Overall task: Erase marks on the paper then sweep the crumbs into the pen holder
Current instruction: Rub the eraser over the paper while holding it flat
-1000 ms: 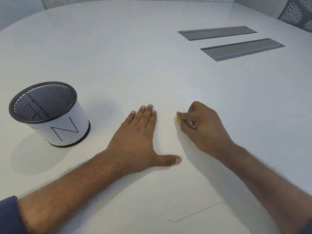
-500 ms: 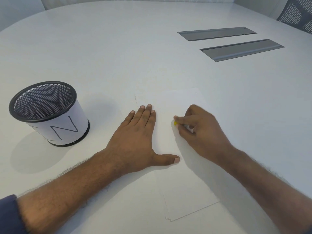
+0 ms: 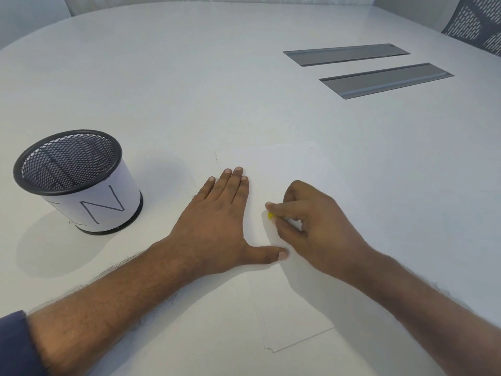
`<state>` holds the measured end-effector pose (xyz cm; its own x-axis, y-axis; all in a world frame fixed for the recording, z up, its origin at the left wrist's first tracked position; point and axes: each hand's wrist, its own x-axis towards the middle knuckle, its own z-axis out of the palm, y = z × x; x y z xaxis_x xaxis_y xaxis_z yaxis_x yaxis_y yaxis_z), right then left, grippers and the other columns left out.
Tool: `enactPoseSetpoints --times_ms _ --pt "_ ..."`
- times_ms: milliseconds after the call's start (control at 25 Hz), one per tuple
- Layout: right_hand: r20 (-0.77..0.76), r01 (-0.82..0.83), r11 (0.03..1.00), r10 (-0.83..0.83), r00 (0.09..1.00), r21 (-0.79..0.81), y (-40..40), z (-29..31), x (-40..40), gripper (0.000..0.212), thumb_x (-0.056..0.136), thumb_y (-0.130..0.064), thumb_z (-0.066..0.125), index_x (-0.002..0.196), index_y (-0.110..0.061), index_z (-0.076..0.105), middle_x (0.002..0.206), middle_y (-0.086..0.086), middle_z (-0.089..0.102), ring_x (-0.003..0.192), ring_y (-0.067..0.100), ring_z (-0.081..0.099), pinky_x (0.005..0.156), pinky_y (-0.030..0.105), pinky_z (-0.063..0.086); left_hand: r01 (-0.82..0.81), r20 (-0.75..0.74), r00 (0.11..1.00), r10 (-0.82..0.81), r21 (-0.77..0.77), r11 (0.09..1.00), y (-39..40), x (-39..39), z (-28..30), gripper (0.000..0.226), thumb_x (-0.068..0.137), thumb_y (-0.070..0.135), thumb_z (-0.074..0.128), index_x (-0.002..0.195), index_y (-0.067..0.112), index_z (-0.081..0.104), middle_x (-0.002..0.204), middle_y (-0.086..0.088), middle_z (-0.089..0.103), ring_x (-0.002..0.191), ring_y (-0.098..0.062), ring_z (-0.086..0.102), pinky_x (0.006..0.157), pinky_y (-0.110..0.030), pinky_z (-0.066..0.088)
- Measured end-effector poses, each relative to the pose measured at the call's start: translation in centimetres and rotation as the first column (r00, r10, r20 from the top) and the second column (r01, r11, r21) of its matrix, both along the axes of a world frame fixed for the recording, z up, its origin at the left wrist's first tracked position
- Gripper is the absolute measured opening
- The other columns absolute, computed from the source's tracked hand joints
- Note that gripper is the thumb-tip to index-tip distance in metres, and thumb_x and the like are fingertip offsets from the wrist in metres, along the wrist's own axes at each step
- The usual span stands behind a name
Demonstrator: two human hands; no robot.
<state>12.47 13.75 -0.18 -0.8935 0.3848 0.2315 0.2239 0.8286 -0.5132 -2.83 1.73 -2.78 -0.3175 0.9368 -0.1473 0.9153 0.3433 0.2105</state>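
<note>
At the far left a black mesh pen holder (image 3: pixel 77 180) stands upright on the white table (image 3: pixel 189 85), mouth open upward, a white paper band with a drawn "N" around its lower wall. It sits well apart from the paper, with bare tabletop between them. The left hand (image 3: pixel 217 221) lies flat, fingers straight and together pointing away from the person, thumb spread out to the right, pressing the paper's left edge. The paper (image 3: pixel 292 316) lies flat, its long axis running from near the person away toward the table's middle, leaning slightly left. The right hand (image 3: pixel 314 226) rests on it, fingers curled and pinching a small yellow eraser (image 3: pixel 270 215) whose tip points left and touches the sheet. Far right, two grey slots (image 3: pixel 385 80) are set in the tabletop.
</note>
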Motion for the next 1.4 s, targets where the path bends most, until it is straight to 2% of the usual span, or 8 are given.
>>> enactPoseSetpoints --times_ms 240,480,640,720,920,1160,1320,1400 --pt "0.013 0.240 0.971 -0.239 0.971 -0.008 3.9 0.4 -0.7 0.022 0.091 -0.014 0.062 0.110 -0.016 0.073 0.086 0.006 0.055 0.078 0.017 0.055 0.072 0.026 0.044 0.002 -0.005 1.000 -0.003 -0.031 1.000 0.0 -0.1 0.3 0.146 0.052 0.105 0.009 0.159 0.011 -0.019 0.166 -0.001 -0.031 0.152 -0.011 -0.029 0.126 -0.036 -0.012" --pt "0.011 -0.031 0.999 0.031 0.999 -0.041 0.1 0.1 0.4 0.023 0.087 -0.020 0.061 0.105 -0.020 0.074 0.078 -0.003 0.051 0.072 0.009 0.051 0.062 0.016 0.039 0.003 -0.012 1.000 -0.003 -0.020 1.000 0.0 0.0 0.2 0.146 0.052 0.105 0.009 0.160 0.011 -0.017 0.167 -0.002 -0.029 0.152 -0.012 -0.028 0.126 -0.036 -0.011" --pt "-0.004 0.231 0.973 -0.231 0.973 0.011 4.2 0.3 -0.2 0.022 0.090 -0.012 0.064 0.109 -0.015 0.074 0.084 0.005 0.055 0.076 0.017 0.054 0.072 0.029 0.045 0.001 -0.011 1.000 -0.001 -0.033 0.999 0.0 -0.1 0.2 0.146 0.052 0.106 0.009 0.159 0.012 -0.019 0.166 -0.001 -0.031 0.151 -0.011 -0.030 0.125 -0.036 -0.012" --pt "-0.008 0.267 0.964 -0.267 0.964 -0.002 4.3 0.1 -0.3 0.021 0.091 -0.012 0.063 0.109 -0.014 0.074 0.084 0.006 0.055 0.077 0.017 0.055 0.074 0.030 0.046 0.001 -0.012 1.000 -0.001 -0.034 0.999 0.1 0.0 0.2 0.146 0.052 0.105 0.009 0.159 0.011 -0.019 0.166 -0.001 -0.031 0.152 -0.012 -0.029 0.126 -0.036 -0.012" --pt "-0.003 0.002 0.999 -0.002 1.000 -0.035 0.3 0.0 0.9 0.020 0.087 -0.021 0.060 0.102 -0.020 0.075 0.076 -0.003 0.050 0.073 0.012 0.051 0.061 0.019 0.040 -0.001 -0.010 1.000 0.000 -0.036 0.999 0.0 0.0 0.2 0.145 0.051 0.105 0.008 0.160 0.012 -0.019 0.166 -0.001 -0.031 0.152 -0.012 -0.029 0.126 -0.037 -0.011" --pt "0.002 0.260 0.965 -0.260 0.966 -0.017 4.3 0.5 -0.5 0.019 0.090 -0.014 0.063 0.105 -0.014 0.075 0.084 0.011 0.055 0.076 0.021 0.055 0.073 0.033 0.046 0.005 -0.023 1.000 -0.006 -0.050 0.999 0.1 0.0 0.5 0.145 0.052 0.105 0.008 0.159 0.011 -0.020 0.166 -0.001 -0.031 0.152 -0.012 -0.029 0.126 -0.036 -0.011" --pt "-0.013 0.003 1.000 -0.003 1.000 -0.005 0.0 0.1 0.4 0.019 0.087 -0.019 0.060 0.099 -0.017 0.075 0.076 0.000 0.050 0.070 0.013 0.052 0.062 0.026 0.042 0.001 -0.016 1.000 -0.002 -0.032 0.999 0.0 0.0 0.4 0.146 0.052 0.104 0.008 0.160 0.010 -0.017 0.167 -0.003 -0.029 0.152 -0.012 -0.027 0.126 -0.036 -0.010" --pt "-0.004 -0.003 0.999 0.003 1.000 -0.042 0.4 0.3 0.8 0.020 0.087 -0.019 0.062 0.102 -0.019 0.075 0.076 -0.001 0.050 0.070 0.011 0.052 0.062 0.024 0.042 0.003 -0.019 1.000 -0.004 -0.035 0.999 0.1 0.0 0.4 0.145 0.052 0.105 0.008 0.160 0.011 -0.017 0.167 -0.003 -0.029 0.153 -0.012 -0.027 0.126 -0.036 -0.011"
